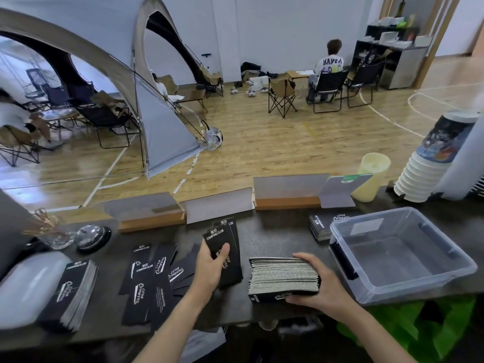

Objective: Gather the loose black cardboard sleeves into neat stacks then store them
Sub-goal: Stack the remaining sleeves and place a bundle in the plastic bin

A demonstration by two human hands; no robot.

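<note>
My left grip [213,263] pinches a few sleeves [225,247], long axis pointing away from me. My right grip [318,280] clasps the thick stack [282,277], standing on edge on the counter [275,237].

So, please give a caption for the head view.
Left hand holds few black cardboard sleeves; right hand grips thick stack beside clear plastic bin.

Hands [209,268] on black sleeves [282,276]
</note>
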